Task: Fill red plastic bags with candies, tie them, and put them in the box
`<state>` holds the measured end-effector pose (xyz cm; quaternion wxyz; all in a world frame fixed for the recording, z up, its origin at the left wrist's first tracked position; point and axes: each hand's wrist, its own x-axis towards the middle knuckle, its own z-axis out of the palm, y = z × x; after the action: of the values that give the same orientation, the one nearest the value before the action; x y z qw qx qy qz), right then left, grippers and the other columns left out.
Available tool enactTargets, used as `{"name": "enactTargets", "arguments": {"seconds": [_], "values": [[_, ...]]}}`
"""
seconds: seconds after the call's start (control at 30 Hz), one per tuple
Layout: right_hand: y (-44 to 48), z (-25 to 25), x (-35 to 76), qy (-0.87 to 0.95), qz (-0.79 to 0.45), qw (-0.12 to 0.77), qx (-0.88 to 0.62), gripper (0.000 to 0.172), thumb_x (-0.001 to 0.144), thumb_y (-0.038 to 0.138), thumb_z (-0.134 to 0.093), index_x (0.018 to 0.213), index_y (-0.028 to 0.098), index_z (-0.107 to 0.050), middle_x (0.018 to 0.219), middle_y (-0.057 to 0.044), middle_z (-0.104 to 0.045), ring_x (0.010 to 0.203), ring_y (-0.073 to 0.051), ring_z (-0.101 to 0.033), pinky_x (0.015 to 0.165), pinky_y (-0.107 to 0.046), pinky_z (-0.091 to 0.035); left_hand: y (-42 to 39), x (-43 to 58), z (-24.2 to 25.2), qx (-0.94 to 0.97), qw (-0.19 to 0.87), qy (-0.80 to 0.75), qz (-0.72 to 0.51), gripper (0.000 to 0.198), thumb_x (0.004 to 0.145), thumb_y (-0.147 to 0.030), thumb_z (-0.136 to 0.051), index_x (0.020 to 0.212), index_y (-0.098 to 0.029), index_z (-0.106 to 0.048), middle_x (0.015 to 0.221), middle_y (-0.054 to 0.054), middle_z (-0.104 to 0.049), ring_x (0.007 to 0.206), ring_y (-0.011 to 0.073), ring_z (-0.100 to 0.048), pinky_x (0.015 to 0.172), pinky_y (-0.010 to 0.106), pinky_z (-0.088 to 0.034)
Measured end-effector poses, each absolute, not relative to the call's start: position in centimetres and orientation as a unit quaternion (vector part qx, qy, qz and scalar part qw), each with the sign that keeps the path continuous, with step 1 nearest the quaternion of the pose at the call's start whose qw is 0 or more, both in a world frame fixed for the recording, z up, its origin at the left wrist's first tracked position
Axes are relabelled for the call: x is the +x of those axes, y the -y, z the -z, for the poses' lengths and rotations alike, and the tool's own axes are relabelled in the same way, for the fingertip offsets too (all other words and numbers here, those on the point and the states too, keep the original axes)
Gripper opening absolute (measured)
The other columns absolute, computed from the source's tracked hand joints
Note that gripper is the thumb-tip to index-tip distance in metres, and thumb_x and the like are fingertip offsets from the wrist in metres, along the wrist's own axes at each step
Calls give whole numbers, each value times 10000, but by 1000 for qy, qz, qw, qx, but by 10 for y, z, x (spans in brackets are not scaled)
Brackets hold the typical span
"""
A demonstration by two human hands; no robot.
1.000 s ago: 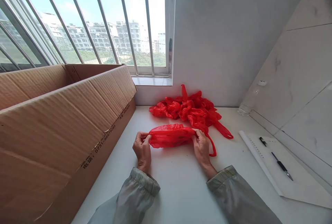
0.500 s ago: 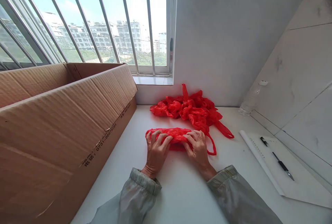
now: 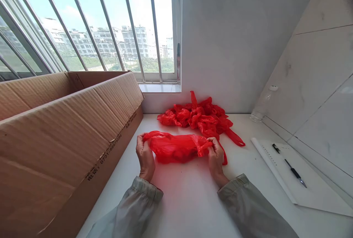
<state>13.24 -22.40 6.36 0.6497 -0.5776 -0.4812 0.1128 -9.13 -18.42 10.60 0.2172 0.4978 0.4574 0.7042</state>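
Observation:
A red plastic bag (image 3: 176, 148) is stretched sideways between my two hands, just above the white table (image 3: 182, 208). My left hand (image 3: 145, 157) is closed on its left end, fingers wrapped round the gathered film. At the other end my right hand (image 3: 216, 157) pinches the bag between thumb and fingers. Behind it lies a heap of crumpled red plastic bags (image 3: 197, 114) against the wall. A loop of red film hangs beside my right hand; I cannot tell which bag it belongs to.
On the left stands a large open cardboard box (image 3: 66, 131), under a barred window. To the right are a sheet of white paper (image 3: 300, 199) with a curled edge, a black pen (image 3: 295, 173) and its cap (image 3: 276, 148). A clear plastic bottle (image 3: 261, 105) stands in the back corner.
My hands have moved apart, the left one outward to the left. The bag, bunched under my fingers before, is now spread wider between them. The view has shifted slightly.

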Motion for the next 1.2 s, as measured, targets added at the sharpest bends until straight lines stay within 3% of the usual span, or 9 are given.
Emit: {"name": "enactTargets", "arguments": {"seconds": [0.17, 0.3, 0.37, 0.5, 0.63, 0.83, 0.97, 1.1, 1.2], "values": [[231, -74, 127, 501, -121, 649, -559, 242, 707, 366, -554, 886, 207, -585, 877, -25, -648, 820, -219, -560, 788, -341, -415, 216, -81, -145, 631, 158, -376, -660, 373, 767, -249, -513, 1138, -216, -543, 1148, 67, -586, 1026, 245, -542, 889, 367, -444], [232, -75, 126, 489, -138, 653, -561, 167, 664, 366, -629, 662, 204, -590, 689, 0, -616, 699, -195, -514, 735, -327, -398, 235, -75, -165, 854, -84, -302, -415, 390, 837, -313, -585, 1207, -203, -530, 1192, 103, -595, 1218, 338, -432, 1078, 572, -241], [229, -72, 126, 458, -157, 667, -566, 297, 727, 424, -606, 549, 208, -506, 563, 24, -517, 596, -160, -443, 638, -300, -380, 237, -71, -166, 891, -103, -313, -311, 448, 852, -389, -606, 1250, -209, -506, 1182, 105, -608, 1175, 346, -479, 1056, 623, -230], [221, -71, 131, 386, -227, 697, -560, 426, 774, 508, -572, 502, 229, -400, 459, 59, -373, 473, -118, -320, 475, -268, -293, 231, -69, -157, 913, -54, -356, -190, 255, 885, -204, -562, 1139, -190, -545, 984, 73, -637, 873, 261, -608, 846, 448, -441], [216, -89, 142, 338, -310, 722, -519, 318, 740, 477, -607, 595, 212, -509, 526, 41, -512, 482, -129, -446, 454, -261, -359, 227, -77, -157, 920, -34, -357, -161, 233, 863, -26, -412, 773, -194, -548, 734, 10, -570, 595, 177, -529, 567, 284, -361], [216, -126, 167, 331, -367, 736, -463, 201, 632, 335, -644, 765, 187, -612, 698, 8, -637, 599, -131, -590, 563, -258, -484, 239, -82, -174, 932, 4, -333, -144, 270, 700, 31, -414, 656, -194, -555, 679, 9, -567, 697, 183, -522, 607, 278, -363], [224, -148, 186, 350, -367, 725, -466, 303, 558, 233, -670, 857, 196, -637, 796, -10, -671, 681, -151, -632, 586, -260, -501, 247, -81, -174, 932, 32, -338, -125, 239, 669, 0, -477, 560, -189, -575, 674, 21, -592, 777, 208, -552, 670, 288, -420], [253, -188, 196, 607, -313, 523, -509, 474, 634, 222, -702, 1106, 242, -656, 1112, -66, -671, 969, -221, -648, 792, -342, -537, 251, -79, -168, 925, 7, -360, -117, 238, 585, 26, -503, 500, -183, -580, 900, 93, -657, 946, 303, -595, 797, 427, -484], [283, -220, 187, 797, -176, 339, -468, 594, 727, 308, -714, 1300, 336, -562, 1350, -59, -553, 1266, -290, -496, 985, -454, -470, 252, -77, -165, 927, 0, -360, -104, 246, 530, 37, -504, 474, -189, -582, 1062, 139, -664, 1117, 390, -553, 880, 571, -460]]}}
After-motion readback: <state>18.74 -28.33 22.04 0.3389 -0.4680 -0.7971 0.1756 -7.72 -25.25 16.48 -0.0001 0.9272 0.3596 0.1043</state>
